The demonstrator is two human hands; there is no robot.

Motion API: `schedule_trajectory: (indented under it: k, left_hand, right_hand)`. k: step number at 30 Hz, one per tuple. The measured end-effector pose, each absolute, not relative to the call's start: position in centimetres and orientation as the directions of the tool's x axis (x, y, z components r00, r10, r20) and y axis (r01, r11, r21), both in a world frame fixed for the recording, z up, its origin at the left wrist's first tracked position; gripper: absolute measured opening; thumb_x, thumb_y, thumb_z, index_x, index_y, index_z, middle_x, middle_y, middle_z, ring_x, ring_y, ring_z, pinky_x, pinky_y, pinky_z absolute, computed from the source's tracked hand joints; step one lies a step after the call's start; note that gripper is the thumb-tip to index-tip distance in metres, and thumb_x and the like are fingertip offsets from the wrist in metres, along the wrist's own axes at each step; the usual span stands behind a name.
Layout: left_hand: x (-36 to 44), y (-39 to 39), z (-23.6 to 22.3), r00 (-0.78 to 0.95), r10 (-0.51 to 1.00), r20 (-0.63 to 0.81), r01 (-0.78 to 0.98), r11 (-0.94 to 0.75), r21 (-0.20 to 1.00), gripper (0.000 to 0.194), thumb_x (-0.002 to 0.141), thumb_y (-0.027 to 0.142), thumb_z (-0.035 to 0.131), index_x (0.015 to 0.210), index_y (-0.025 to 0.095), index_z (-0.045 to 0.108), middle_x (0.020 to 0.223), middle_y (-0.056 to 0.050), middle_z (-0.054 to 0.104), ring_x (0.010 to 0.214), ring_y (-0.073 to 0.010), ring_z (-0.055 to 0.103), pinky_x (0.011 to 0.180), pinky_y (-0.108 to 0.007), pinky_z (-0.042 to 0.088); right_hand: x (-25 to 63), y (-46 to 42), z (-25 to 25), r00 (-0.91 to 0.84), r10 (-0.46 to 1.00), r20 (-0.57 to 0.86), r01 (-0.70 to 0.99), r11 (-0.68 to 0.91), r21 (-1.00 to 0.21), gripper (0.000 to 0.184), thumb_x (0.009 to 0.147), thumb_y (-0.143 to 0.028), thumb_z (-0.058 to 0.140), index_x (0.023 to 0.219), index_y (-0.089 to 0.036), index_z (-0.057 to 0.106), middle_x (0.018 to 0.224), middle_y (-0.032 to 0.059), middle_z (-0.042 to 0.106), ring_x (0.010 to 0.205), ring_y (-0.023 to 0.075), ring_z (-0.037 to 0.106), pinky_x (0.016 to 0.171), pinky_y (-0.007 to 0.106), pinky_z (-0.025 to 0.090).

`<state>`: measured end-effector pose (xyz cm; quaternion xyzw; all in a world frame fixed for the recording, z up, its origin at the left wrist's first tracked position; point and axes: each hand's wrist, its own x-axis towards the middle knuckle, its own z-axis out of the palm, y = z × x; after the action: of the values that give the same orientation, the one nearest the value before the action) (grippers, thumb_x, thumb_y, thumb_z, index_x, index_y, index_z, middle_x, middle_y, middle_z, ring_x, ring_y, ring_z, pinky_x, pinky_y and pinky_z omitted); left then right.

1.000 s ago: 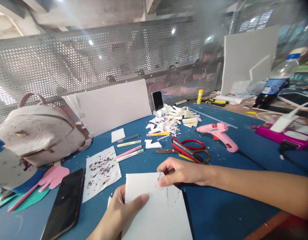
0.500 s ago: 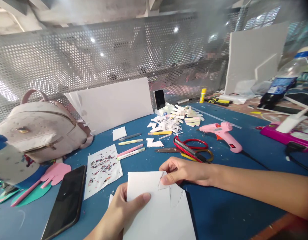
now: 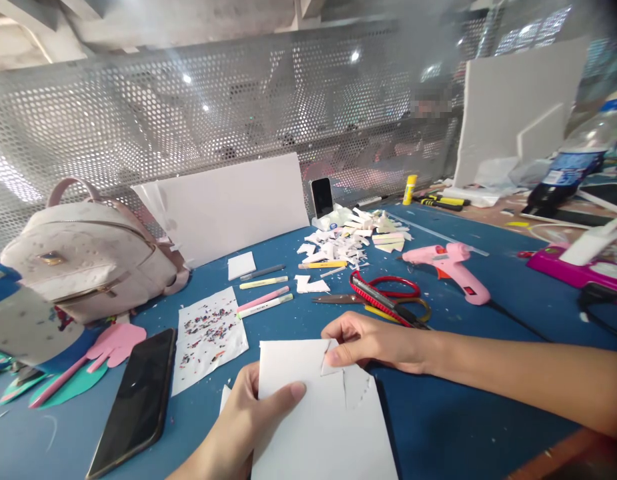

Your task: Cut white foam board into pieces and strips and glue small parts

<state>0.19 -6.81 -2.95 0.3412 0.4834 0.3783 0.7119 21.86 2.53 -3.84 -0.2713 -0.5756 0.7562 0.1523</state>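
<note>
A white foam board (image 3: 318,433) is held up between my two hands, its upper right corner scored with cut lines. My left hand (image 3: 261,413) grips its left edge, thumb flat on the front face and fingers behind. At the top right, my right hand (image 3: 365,343) pinches a small cut section of the board between thumb and fingers; the fingertips behind it are hidden. Just beyond my right hand lie a red utility knife (image 3: 375,299) and scissors (image 3: 401,287) with red and yellowish handles, overlapping each other.
A pink glue gun (image 3: 451,263) lies on the right, its cable trailing. White scraps (image 3: 338,247) are heaped at the back. Several pens, a speckled paper sheet (image 3: 211,337), a large phone (image 3: 138,400) and a backpack (image 3: 88,247) occupy the left. A bottle (image 3: 568,167) stands far right.
The whole view has shifted slightly, so things appear a little further right. Both hands keep the same hold on the foam board.
</note>
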Motion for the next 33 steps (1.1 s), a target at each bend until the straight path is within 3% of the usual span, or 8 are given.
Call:
schedule_trajectory:
  k: [8, 13, 19, 24, 33]
  left_hand:
    - [0.17, -6.78, -2.87, 0.278, 0.865, -0.419, -0.195, 0.478, 0.857, 0.074, 0.054, 0.053, 0.090, 0.111, 0.008, 0.073, 0.090, -0.017, 0.077, 0.077, -0.0287, 0.074, 0.068, -0.029, 0.054]
    - [0.11, -6.77, -3.06, 0.290, 0.863, -0.413, -0.214, 0.479, 0.851, 0.070, 0.057, 0.052, 0.090, 0.110, 0.009, 0.073, 0.091, -0.016, 0.077, 0.075, -0.0271, 0.074, 0.069, -0.029, 0.054]
    - [0.16, -6.86, -3.20, 0.252, 0.868, -0.428, -0.222, 0.482, 0.848, 0.068, 0.059, 0.047, 0.090, 0.114, 0.011, 0.072, 0.092, -0.014, 0.078, 0.076, -0.0276, 0.074, 0.071, -0.030, 0.055]
    - [0.26, -6.95, -3.23, 0.248, 0.874, -0.418, -0.212, 0.470, 0.857, 0.070, 0.062, 0.049, 0.088, 0.119, 0.012, 0.069, 0.095, -0.015, 0.077, 0.080, -0.0296, 0.074, 0.072, -0.032, 0.056]
    - [0.32, -6.92, -3.24, 0.267, 0.873, -0.408, -0.212, 0.467, 0.859, 0.066, 0.066, 0.045, 0.086, 0.120, 0.009, 0.069, 0.095, -0.017, 0.077, 0.082, -0.0320, 0.074, 0.073, -0.035, 0.057]
  right_hand:
    - [22.15, 2.38, -3.85, -0.820, 0.532, -0.210, 0.063, -0.281, -0.958, 0.032, 0.071, -0.037, 0.083, 0.074, -0.012, 0.063, 0.069, -0.0006, 0.061, 0.056, 0.0077, 0.053, 0.053, 0.017, 0.041]
    - [22.14, 2.44, -3.58, -0.841, 0.492, -0.227, 0.079, -0.304, -0.949, 0.032, 0.075, -0.039, 0.080, 0.085, -0.012, 0.067, 0.073, 0.0012, 0.063, 0.057, 0.0090, 0.055, 0.053, 0.019, 0.042]
    - [22.22, 2.42, -3.14, -0.832, 0.513, -0.209, 0.127, -0.190, -0.973, 0.031, 0.079, -0.041, 0.077, 0.087, -0.012, 0.068, 0.071, -0.0013, 0.058, 0.058, 0.0070, 0.049, 0.050, 0.016, 0.033]
    - [22.13, 2.16, -3.33, -0.853, 0.490, -0.181, 0.121, -0.151, -0.981, 0.032, 0.077, -0.038, 0.079, 0.092, -0.012, 0.069, 0.083, 0.0023, 0.066, 0.066, 0.0122, 0.059, 0.059, 0.021, 0.044]
    - [21.87, 1.62, -3.17, -0.828, 0.500, -0.254, 0.101, -0.313, -0.944, 0.030, 0.076, -0.035, 0.079, 0.095, -0.014, 0.069, 0.087, 0.0033, 0.070, 0.069, 0.0130, 0.064, 0.062, 0.022, 0.049]
